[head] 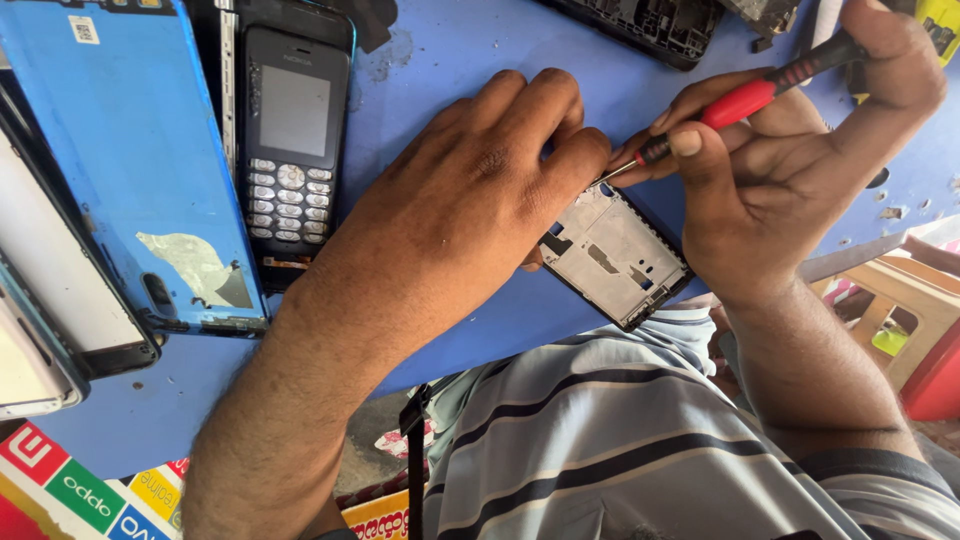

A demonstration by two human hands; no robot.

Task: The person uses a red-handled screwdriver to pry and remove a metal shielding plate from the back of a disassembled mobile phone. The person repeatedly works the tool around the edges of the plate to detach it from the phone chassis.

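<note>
My left hand (470, 190) presses palm down on a small opened phone frame (612, 255), a black rim around a silver metal plate, lying on the blue table (500, 320) near its front edge. My right hand (790, 150) grips a red-handled screwdriver (745, 98). Its thin tip meets the frame's top corner, right beside my left fingertips. Part of the frame is hidden under my left hand.
A black keypad phone (293, 140) lies left of my left hand, next to a blue phone back cover (130, 160) and other phone bodies (50, 290). A dark phone chassis (650, 25) lies at the table's far edge. A wooden stool (905, 300) stands at the right.
</note>
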